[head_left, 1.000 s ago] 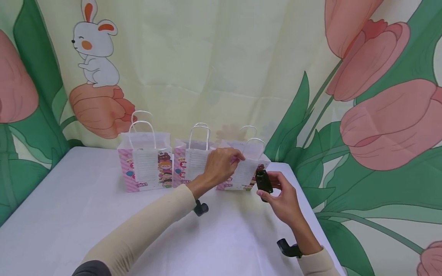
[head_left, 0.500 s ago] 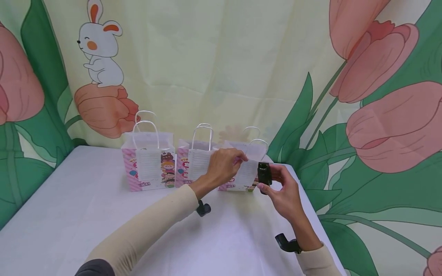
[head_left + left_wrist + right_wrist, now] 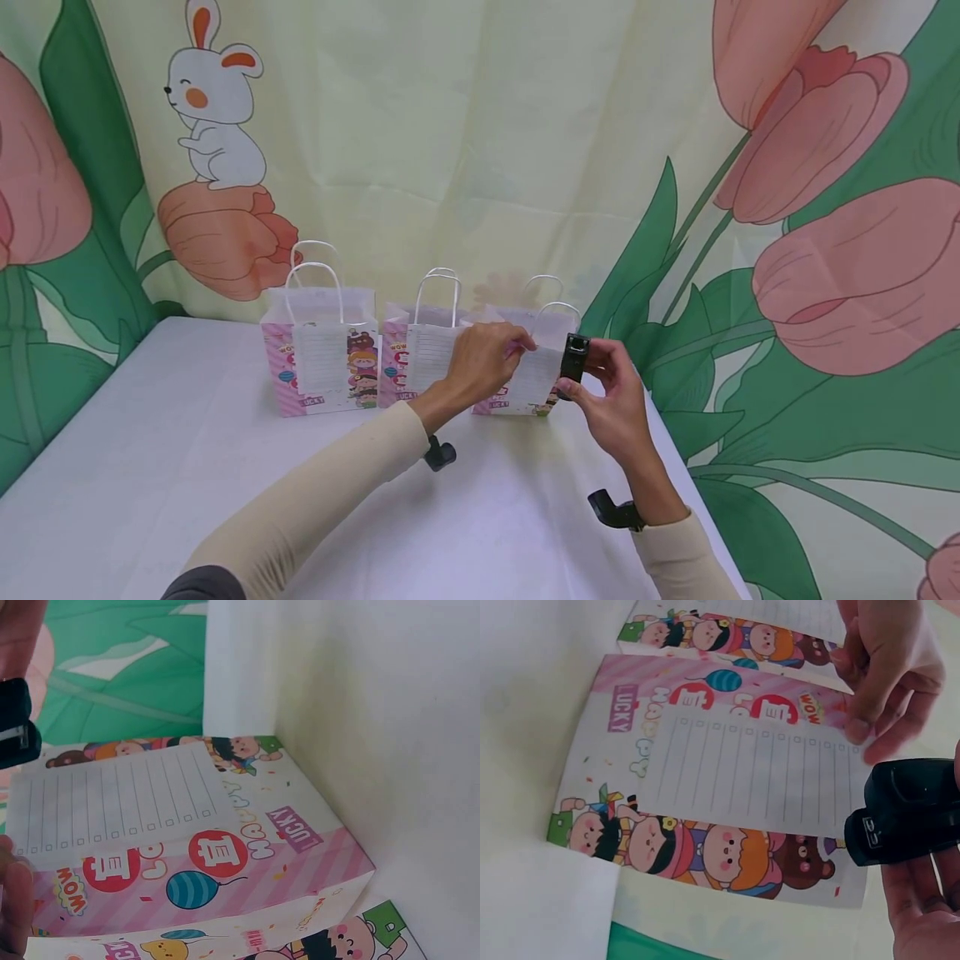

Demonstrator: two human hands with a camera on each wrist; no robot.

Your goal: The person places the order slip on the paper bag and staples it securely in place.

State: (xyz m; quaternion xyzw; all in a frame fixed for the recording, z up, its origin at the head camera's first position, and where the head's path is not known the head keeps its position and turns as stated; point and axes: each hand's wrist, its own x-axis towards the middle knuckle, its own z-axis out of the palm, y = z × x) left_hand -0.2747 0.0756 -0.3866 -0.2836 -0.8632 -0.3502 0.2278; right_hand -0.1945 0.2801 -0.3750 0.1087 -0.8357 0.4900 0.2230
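Note:
My left hand (image 3: 480,357) pinches the top edge of a lined checklist sheet (image 3: 120,799) against the front of the rightmost paper gift bag (image 3: 491,405). That bag is white and pink with cartoon figures. My right hand (image 3: 617,404) holds a small black stapler (image 3: 575,357) upright by the bag's upper right corner. In the right wrist view the stapler's head (image 3: 866,832) lies close to the sheet's top end, and the left fingers (image 3: 881,697) grip the other corner. Whether the stapler touches the paper, I cannot tell.
Two similar gift bags, the left one (image 3: 363,400) and the middle one (image 3: 393,379), stand in a row with lined sheets on their fronts. All have white twisted handles. A white cloth covers the table (image 3: 187,483). Behind hangs a curtain (image 3: 525,167) with tulips and a rabbit.
My right hand has lifted the stapler up to the top right corner of the bag, tilting it on the way. The left hand keeps its pinch on the sheet; the bags stay put.

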